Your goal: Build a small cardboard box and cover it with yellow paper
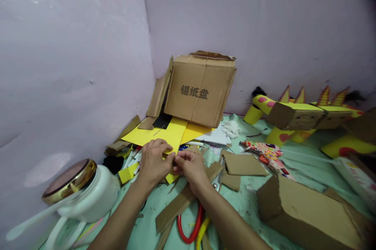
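Observation:
My left hand (157,160) and my right hand (190,165) meet at the middle, thumbs and fingertips pinched close together. Between and just below them shows a small piece of yellow paper (172,178), mostly covered by the fingers. Behind the hands lie larger sheets of yellow paper (158,134), partly under a cardboard box (201,89) that leans by the wall. Scissors with red and yellow handles (190,238) lie below my right wrist, partly hidden by the forearm. Cardboard strips (173,207) are spread beneath my right hand.
At the left stands a white mug (91,195) with a gold-rimmed lid (70,179) and a white spoon (38,216). To the right are yellow spotted cardboard animals (296,115), a colourful patterned piece (268,154), flat cardboard (245,163) and a cardboard box (311,211).

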Demonstrator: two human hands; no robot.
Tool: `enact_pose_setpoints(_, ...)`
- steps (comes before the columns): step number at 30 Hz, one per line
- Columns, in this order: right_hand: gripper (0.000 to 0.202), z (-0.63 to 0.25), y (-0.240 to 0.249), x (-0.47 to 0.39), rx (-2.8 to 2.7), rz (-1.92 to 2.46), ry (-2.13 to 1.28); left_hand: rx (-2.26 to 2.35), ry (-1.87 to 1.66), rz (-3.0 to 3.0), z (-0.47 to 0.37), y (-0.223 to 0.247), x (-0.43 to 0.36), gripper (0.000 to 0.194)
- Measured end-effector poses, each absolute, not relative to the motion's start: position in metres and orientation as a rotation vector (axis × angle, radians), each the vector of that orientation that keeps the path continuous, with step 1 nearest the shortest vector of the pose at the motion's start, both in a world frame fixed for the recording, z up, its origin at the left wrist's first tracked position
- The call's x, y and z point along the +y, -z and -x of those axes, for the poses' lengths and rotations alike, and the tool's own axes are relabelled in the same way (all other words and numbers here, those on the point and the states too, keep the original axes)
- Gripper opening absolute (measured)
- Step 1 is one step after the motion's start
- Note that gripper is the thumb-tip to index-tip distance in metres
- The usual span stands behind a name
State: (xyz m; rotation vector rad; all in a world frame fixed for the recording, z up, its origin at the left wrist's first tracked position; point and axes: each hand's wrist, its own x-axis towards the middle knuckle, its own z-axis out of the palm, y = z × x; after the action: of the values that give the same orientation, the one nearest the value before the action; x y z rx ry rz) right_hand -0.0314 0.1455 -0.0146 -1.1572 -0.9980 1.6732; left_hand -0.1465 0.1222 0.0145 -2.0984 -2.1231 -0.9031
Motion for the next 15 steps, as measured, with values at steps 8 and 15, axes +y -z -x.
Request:
enact_pose_setpoints(8,0.009,0.044,0.023,0.155,-1.083,1.334,-1.542,-2.100,0.857,2.183,0.152,-0.013,0.122,0.014)
enact_pose_setpoints(15,0.014,0.046,0.022,0.156,-1.167,1.384,-1.506,-2.094,0.941,2.217,0.157,-0.011,0.124,0.015)
